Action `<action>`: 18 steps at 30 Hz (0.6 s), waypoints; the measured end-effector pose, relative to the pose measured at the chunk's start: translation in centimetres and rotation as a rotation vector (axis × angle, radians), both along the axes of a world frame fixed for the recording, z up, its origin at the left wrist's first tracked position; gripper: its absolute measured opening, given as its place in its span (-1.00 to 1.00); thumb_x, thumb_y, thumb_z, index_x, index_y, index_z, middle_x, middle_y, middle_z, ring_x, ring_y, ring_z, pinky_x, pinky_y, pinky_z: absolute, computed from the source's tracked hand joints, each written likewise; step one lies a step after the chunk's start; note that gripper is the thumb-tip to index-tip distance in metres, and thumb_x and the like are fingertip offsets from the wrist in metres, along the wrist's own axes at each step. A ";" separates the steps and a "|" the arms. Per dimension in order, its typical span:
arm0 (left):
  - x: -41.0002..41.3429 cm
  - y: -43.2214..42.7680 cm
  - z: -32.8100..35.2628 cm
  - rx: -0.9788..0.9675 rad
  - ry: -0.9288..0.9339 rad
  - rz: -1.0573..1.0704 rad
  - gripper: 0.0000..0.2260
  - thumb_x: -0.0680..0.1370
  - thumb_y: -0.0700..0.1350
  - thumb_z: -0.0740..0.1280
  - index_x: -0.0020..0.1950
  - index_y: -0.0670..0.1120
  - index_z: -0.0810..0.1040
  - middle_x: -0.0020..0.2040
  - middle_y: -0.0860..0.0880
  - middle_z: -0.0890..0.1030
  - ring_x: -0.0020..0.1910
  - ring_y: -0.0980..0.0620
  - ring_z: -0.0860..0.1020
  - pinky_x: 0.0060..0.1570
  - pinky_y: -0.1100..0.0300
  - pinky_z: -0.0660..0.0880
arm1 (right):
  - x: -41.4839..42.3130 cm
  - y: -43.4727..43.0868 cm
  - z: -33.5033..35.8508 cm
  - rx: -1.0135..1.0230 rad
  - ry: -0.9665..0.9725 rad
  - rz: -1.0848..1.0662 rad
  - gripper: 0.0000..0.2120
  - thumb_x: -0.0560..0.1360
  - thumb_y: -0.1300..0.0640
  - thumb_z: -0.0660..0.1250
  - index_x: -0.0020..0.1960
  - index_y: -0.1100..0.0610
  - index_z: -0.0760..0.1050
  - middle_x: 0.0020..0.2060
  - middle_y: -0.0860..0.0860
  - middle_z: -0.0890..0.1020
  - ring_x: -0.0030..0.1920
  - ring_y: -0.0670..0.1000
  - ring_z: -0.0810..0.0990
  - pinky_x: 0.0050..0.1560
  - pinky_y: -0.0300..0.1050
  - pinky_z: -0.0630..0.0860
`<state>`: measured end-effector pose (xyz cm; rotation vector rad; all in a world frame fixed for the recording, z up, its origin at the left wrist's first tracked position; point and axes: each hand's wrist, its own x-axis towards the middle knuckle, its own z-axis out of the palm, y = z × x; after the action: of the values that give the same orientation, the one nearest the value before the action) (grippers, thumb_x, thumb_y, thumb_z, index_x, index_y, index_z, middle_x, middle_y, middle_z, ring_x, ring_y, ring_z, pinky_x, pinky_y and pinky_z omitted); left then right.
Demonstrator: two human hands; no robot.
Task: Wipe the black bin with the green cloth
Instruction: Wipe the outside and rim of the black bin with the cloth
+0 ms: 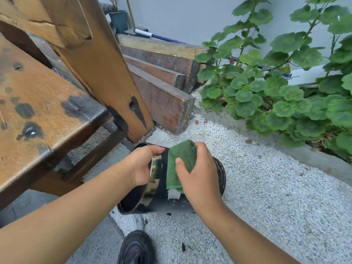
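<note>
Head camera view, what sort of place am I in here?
Probably a backyard or garden corner: white gravel on the ground, leafy green plants, and weathered wooden planks stacked beside a wooden bench.

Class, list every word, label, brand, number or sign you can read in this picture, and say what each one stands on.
None can be read.
The white tag on the green cloth: no print can be made out on it.
The black bin: no label or lettering shows on the visible side.
</note>
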<state>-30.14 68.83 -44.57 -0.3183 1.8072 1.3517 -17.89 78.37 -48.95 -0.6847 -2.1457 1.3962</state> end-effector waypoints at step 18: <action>0.1 -0.1 -1.8 -0.028 0.112 0.132 -0.81 0.56 0.01 0.32 0.07 -0.08 0.56 0.03 -0.05 0.65 -0.06 0.05 0.66 -0.23 0.24 0.53 | -1.6 -0.4 -4.3 0.199 -0.150 -0.013 -0.67 0.54 -0.09 0.32 0.15 -0.05 0.22 0.02 -0.10 0.37 -0.11 -0.03 0.52 -0.26 -0.07 0.51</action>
<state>-30.02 68.77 -46.35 -0.3899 1.9272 1.4623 -19.46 77.99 -53.24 -0.7439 -2.3525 1.1356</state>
